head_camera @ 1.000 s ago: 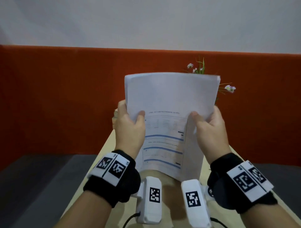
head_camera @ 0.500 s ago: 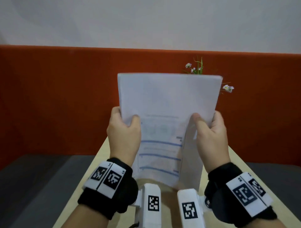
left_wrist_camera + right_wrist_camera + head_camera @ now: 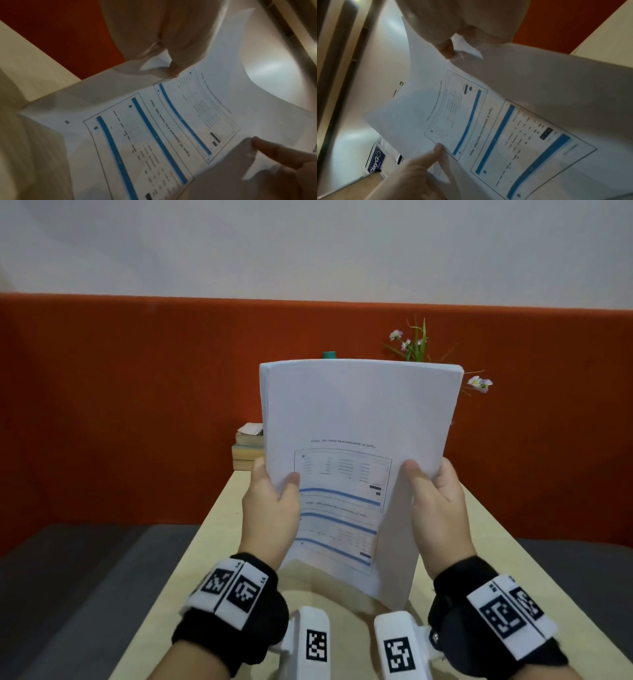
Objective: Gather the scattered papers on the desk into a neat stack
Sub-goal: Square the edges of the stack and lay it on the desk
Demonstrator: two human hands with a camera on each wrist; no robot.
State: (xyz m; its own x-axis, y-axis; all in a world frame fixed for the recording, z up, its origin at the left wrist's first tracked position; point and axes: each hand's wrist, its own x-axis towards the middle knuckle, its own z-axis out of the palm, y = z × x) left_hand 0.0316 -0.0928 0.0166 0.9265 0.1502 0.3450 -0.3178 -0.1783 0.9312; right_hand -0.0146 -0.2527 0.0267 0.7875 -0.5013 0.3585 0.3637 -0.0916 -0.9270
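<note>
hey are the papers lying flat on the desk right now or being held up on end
Held up on end. The stack of papers stands roughly upright, above the desk, gripped at its side edges by the left hand and right hand.

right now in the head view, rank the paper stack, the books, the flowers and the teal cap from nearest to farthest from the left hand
1. Paper stack: in the left hand's grip, upright above the desk.
2. Books: piled just beyond the hand, at the desk's far left.
3. Teal cap: peeking above the stack's top edge.
4. Flowers: far right, behind the stack.
</note>
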